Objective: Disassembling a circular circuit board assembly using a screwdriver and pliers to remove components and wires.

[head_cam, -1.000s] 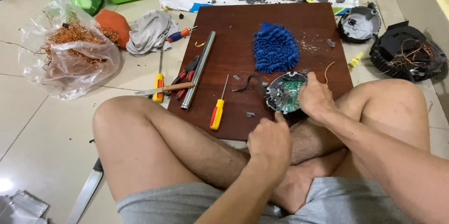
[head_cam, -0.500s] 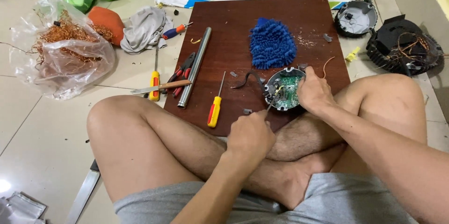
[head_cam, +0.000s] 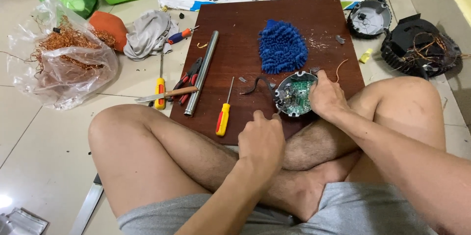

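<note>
Your brown board (head_cam: 235, 34) carries the round grey housing with its green circuit board (head_cam: 296, 97) at its near edge. Your right hand (head_cam: 327, 98) clasps the housing's right rim, hiding it. Your left hand (head_cam: 262, 139) is fisted around a tool, mostly hidden.

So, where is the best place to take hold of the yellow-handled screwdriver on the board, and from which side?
Probably the yellow handle of the screwdriver. It is the thick end, it lies flat on the wooden board, and it points toward the person, just left of the left hand. Come from above at the near end; the thin shaft offers little to grip.
</note>
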